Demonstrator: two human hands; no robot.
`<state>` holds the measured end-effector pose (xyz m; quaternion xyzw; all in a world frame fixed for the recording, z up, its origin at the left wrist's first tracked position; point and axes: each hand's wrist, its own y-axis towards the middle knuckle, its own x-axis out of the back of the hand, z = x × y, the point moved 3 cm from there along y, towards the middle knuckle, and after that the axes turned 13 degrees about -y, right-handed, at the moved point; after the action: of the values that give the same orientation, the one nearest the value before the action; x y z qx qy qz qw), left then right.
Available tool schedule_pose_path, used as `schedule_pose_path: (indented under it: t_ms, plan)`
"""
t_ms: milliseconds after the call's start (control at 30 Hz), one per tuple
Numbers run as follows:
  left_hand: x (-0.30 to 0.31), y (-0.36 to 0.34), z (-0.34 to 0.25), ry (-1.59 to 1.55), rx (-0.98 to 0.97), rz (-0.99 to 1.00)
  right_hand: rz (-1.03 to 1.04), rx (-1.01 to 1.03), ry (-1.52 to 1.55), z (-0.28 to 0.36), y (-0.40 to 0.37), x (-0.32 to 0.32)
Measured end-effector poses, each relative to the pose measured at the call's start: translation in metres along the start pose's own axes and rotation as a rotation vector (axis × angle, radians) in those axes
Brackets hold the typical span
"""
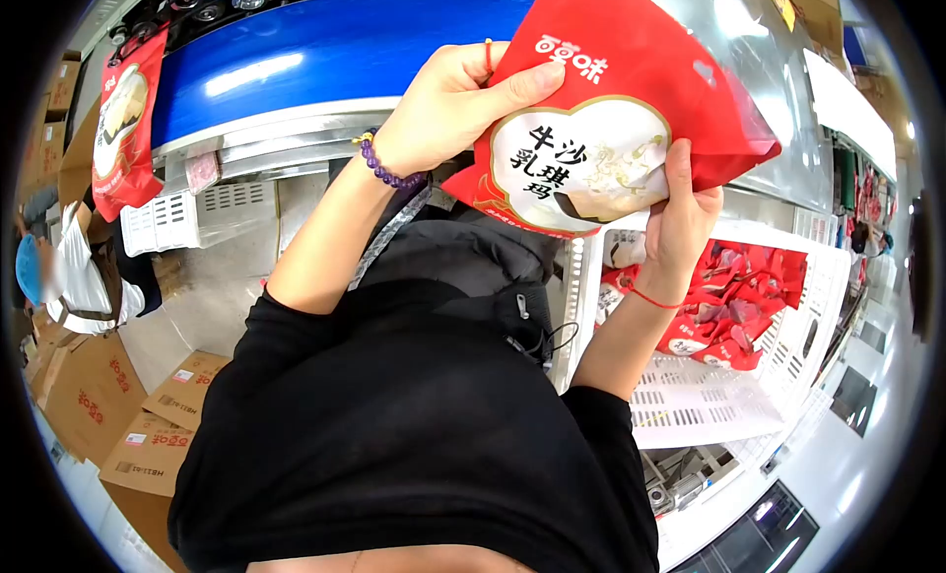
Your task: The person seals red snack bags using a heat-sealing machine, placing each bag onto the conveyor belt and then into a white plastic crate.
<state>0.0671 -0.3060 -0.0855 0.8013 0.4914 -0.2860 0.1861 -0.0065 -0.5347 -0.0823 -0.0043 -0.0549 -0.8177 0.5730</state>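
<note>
A large red snack bag [591, 70] with a white label and Chinese lettering is held up in front of me by both hands. My left hand [458, 100] grips its left edge, with the thumb across the front and the other fingers behind. My right hand [680, 213] pinches its lower right edge, thumb on the front; most of its fingers are hidden behind the bag. Below the right hand, a white plastic crate [705, 401] holds several red bags [734, 307].
A blue conveyor belt [335, 46] runs beyond my left arm, with another red bag [128, 120] at its left end. A white basket [202, 216] sits below it. Cardboard boxes [148, 455] are stacked at lower left. A person [89, 268] is at far left. A metal surface [759, 90] lies right.
</note>
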Motion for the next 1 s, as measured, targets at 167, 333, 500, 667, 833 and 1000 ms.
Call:
schedule_pose_path:
  t_ms: [167, 333, 500, 667, 833, 1000]
  plan:
    - [0.006, 0.060, 0.035, 0.662, -0.267, -0.079, -0.185, 0.025, -0.315, -0.027, 0.045, 0.029]
    - [0.007, 0.119, 0.074, 0.432, -0.167, -0.218, -0.137, -0.055, -0.079, -0.062, 0.102, 0.074]
    - [0.019, 0.149, 0.092, 0.387, -0.101, -0.380, -0.131, 0.000, -0.216, -0.060, 0.142, 0.070]
    - [0.052, 0.147, 0.060, 0.492, -0.019, -0.471, -0.144, 0.003, -0.318, -0.056, 0.169, 0.043]
    - [0.073, 0.117, 0.029, 0.358, -0.164, -0.560, -0.053, -0.013, -0.240, -0.059, 0.175, 0.001]
    - [0.102, 0.097, 0.014, 0.719, -0.085, -0.489, -0.029, -0.027, -0.141, -0.058, 0.167, -0.059]
